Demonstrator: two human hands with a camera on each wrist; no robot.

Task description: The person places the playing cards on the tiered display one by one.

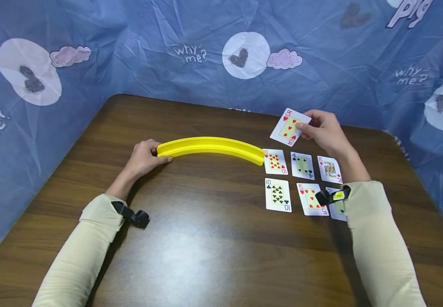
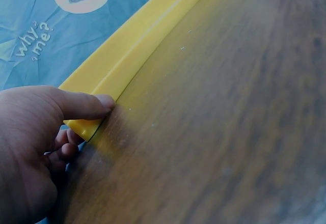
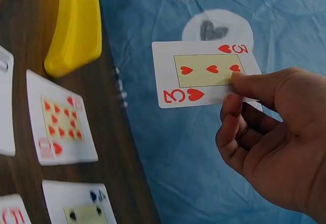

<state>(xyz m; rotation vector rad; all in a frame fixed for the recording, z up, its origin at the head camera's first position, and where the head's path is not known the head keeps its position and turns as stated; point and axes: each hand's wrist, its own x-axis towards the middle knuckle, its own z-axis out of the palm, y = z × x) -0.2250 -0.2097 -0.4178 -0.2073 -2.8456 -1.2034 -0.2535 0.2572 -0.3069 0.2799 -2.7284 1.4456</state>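
A curved yellow track piece (image 1: 210, 145) with raised sides arcs across the back of the table. My left hand (image 1: 143, 157) grips its left end, thumb along the near side in the left wrist view. Its right end comes right up to the ten of hearts (image 1: 275, 162). Held up over the table's far edge is a three of hearts (image 3: 204, 74), face towards me. My right hand (image 1: 323, 130) pinches that card by one edge between thumb and fingers.
Face-up cards lie in two rows at the right: the four of spades (image 1: 302, 166), a king (image 1: 329, 169), the ten of clubs (image 1: 278, 195), the five of hearts (image 1: 308, 198) and one partly hidden by the right wrist. A blue printed cloth (image 1: 206, 85) hangs behind the wooden table (image 1: 206, 238).
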